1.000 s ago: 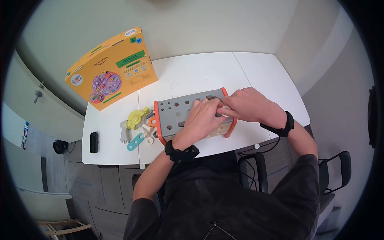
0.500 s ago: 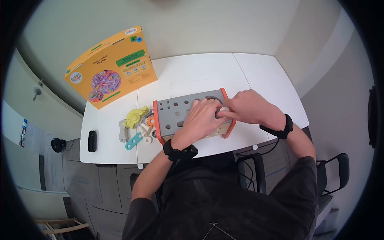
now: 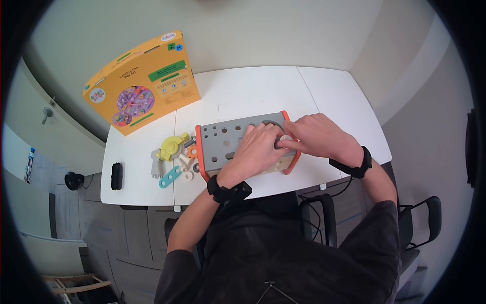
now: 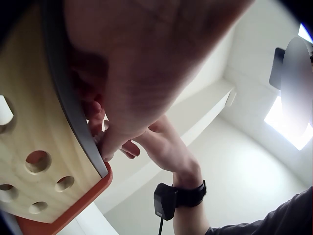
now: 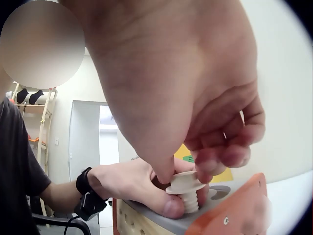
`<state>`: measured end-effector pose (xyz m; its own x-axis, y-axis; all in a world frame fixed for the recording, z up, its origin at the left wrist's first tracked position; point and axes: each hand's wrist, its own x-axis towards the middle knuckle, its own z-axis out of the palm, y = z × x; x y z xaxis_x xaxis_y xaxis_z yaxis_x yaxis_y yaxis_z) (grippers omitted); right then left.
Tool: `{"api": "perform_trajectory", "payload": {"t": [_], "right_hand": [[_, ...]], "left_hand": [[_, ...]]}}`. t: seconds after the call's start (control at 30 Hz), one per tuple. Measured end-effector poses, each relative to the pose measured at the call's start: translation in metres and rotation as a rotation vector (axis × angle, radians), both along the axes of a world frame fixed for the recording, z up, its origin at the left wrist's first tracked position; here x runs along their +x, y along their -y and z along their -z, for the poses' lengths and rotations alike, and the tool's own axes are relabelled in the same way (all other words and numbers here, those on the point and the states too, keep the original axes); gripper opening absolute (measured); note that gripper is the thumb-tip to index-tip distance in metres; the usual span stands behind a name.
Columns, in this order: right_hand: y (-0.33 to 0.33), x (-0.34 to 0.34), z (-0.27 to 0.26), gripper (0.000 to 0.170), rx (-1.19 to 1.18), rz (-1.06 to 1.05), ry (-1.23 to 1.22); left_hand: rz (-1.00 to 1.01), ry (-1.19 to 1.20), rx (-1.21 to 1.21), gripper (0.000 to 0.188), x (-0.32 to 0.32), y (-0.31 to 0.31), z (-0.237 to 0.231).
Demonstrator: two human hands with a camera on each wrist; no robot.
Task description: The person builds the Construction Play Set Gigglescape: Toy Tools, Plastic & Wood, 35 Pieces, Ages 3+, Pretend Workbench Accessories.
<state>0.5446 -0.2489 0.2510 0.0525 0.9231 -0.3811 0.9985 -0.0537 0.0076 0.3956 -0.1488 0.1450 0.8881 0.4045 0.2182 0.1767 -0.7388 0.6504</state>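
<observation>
A cream toy screw [image 5: 185, 181] with a broad round head and a ridged shaft stands upright at the right end of the grey-topped toy workbench [image 3: 212, 148]. Thumb and fingertips of my right hand [image 3: 320, 135] pinch the screw's head from above, its other fingers curled. Low on the shaft, the thumb of my left hand [image 3: 257, 148] presses from one side, with a fingertip on the far side. In the left wrist view the left hand [image 4: 137, 73] lies over the bench's edge and hides most of its fingers.
Left of the bench lie a yellow toy piece [image 3: 172, 147], an orange gear [image 3: 191, 152], a teal strip with holes [image 3: 170, 177] and several small cream parts. A yellow box [image 3: 147, 83] stands behind them. A black case [image 3: 116, 176] lies near the table's left edge.
The right hand's thumb and fingers have shifted around the screw's head, leaving more of it visible. The left hand and the bench stay in place.
</observation>
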Motion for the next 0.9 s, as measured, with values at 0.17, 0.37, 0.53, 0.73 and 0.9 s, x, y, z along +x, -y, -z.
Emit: {"api": "perform_trajectory", "payload": {"t": [0.17,0.37,0.53,0.73,0.9], "right_hand": [[0.013,0.024,0.018,0.024,0.38,-0.254,-0.282],[0.009,0.03,0.028,0.025,0.311,-0.275,-0.379],[-0.005,0.004,0.008,0.029,0.04,-0.013,0.006],[0.009,0.025,0.026,0.026,0.321,-0.26,-0.361],[0.004,0.025,0.032,0.027,0.294,-0.23,-0.329]], "left_hand": [[-0.01,0.008,0.017,0.026,0.0,-0.002,0.001],[0.011,-0.023,-0.017,0.025,-0.001,-0.002,-0.001],[-0.023,-0.021,-0.019,0.027,-0.003,0.003,-0.01],[0.018,0.006,0.0,0.027,0.0,-0.004,0.003],[0.009,-0.018,-0.003,0.026,-0.001,-0.003,-0.001]]}}
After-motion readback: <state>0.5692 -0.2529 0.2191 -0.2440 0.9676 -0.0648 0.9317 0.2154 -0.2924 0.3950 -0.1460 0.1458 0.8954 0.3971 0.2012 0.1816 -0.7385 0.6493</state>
